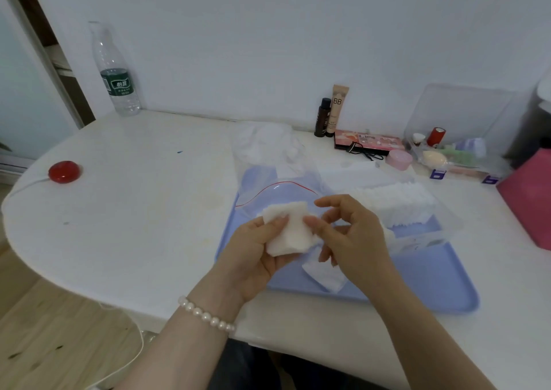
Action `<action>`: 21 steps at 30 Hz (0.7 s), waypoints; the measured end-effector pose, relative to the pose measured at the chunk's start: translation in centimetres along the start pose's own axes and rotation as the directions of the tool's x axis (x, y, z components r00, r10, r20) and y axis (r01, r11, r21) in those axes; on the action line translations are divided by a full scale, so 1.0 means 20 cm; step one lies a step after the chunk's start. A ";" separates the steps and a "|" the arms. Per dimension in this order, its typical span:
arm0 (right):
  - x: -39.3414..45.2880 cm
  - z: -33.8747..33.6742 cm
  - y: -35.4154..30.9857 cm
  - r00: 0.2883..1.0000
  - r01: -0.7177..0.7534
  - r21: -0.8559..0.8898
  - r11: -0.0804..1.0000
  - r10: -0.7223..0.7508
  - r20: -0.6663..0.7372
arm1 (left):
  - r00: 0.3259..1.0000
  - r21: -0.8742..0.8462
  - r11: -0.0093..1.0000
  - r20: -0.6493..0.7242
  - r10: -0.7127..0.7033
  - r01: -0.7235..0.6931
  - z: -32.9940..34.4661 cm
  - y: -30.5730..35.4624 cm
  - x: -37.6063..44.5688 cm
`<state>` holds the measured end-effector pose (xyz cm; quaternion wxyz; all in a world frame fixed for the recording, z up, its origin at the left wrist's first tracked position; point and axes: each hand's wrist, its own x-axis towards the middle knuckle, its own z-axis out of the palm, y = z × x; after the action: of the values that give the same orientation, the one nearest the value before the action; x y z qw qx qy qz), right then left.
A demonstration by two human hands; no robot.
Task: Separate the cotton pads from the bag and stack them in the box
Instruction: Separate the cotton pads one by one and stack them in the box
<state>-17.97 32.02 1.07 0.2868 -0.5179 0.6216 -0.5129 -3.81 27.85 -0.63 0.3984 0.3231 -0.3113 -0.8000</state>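
A small clump of white cotton pads [287, 228] is held in the air above a pale blue tray [432, 282], toward the near edge of the white worktop [134, 210]. The left hand [253, 255] grips the clump from below, thumb pressed on its top face. The right hand [348, 231] meets it from the right, fingers [311, 221] loosely curled, with the fingertips touching the clump's right edge, apparently to peel a pad away. The clear box [417, 210], already holding a row of stacked pads, stands just beyond the right hand, toward the worktop's right edge, so the right hand is nearer to it. A clear bag [277, 189] with a red seal line lies behind the clump. One loose pad [325, 273] rests on the tray beneath the hands.
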 end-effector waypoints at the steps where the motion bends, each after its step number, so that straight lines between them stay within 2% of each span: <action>1: 0.00 -0.03 0.01 1.000 -0.006 -0.051 0.999 0.006 0.002 | 0.998 0.017 0.999 -0.061 0.033 -0.032 -0.02 0.01 0.01; 3: -0.01 -0.09 0.03 0.997 -0.043 -0.328 0.944 0.059 0.040 | 0.987 0.027 0.996 -0.139 0.085 -0.083 -0.05 0.04 0.02; 5: -0.02 -0.11 0.06 0.974 -0.074 -0.678 0.731 0.198 0.107 | 0.979 0.047 0.994 -0.177 0.105 -0.099 -0.08 0.07 0.03; 6: -0.03 -0.11 0.08 0.958 -0.076 -0.785 0.614 0.264 0.114 | 0.977 0.066 0.993 -0.181 0.109 -0.099 -0.09 0.07 0.03; 7: -0.04 -0.10 0.09 0.941 -0.076 -0.838 0.540 0.317 0.119 | 0.978 0.082 0.992 -0.180 0.107 -0.094 -0.09 0.06 0.03; 9: -0.07 -0.08 0.09 0.919 -0.082 -0.872 0.483 0.375 0.122 | 0.981 0.099 0.992 -0.170 0.092 -0.076 -0.08 0.05 0.02; 13: -0.06 -0.06 0.11 0.918 -0.107 -0.829 0.548 0.375 0.129 | 0.992 0.114 0.993 -0.124 0.039 -0.025 -0.07 0.02 0.00; 16: -0.06 -0.07 0.13 0.934 -0.111 -0.758 0.643 0.328 0.141 | 0.993 0.125 0.992 -0.114 0.036 -0.021 -0.07 0.01 0.00; 19: -0.07 -0.07 0.10 0.983 -0.067 -0.644 0.762 0.161 0.088 | 0.990 0.096 0.995 -0.133 0.049 -0.036 -0.08 0.01 0.01; 21: -0.07 -0.07 0.11 0.998 -0.002 -0.594 0.805 0.038 0.049 | 0.988 0.082 0.996 -0.142 0.055 -0.043 -0.08 0.01 0.02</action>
<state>-19.62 33.61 -0.67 0.1340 -0.5898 0.7475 -0.2747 -2.76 27.08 -1.49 0.4263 0.3878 -0.3208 -0.7516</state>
